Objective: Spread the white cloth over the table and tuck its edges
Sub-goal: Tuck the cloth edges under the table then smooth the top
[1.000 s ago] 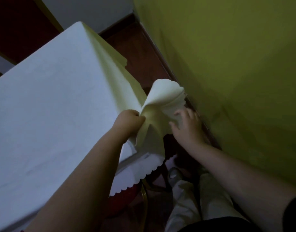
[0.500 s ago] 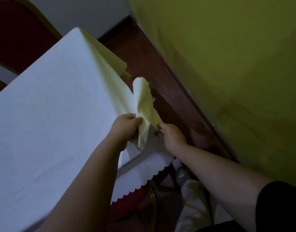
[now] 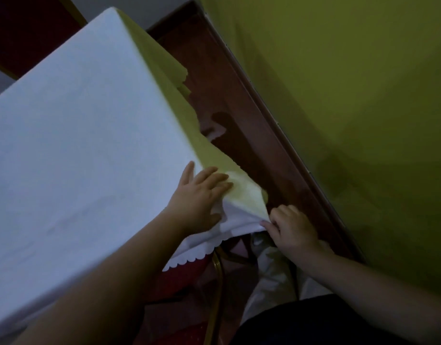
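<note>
1. The right hand [image 3: 293,226] pinches the corner of the white cloth [image 3: 84,125] just past the worktop's corner.
2. The left hand [image 3: 198,197] lies flat with straight fingers and presses the cloth down by that corner.
3. The cloth covers the worktop, and its side hangs down toward the floor [image 3: 239,115] by the green wall [image 3: 339,83].
4. A hard pull could slide the whole cloth crooked, or the corner could slip free.
5. A moment ago both hands held the corner up in a bunch. Now it is folded down.
</note>
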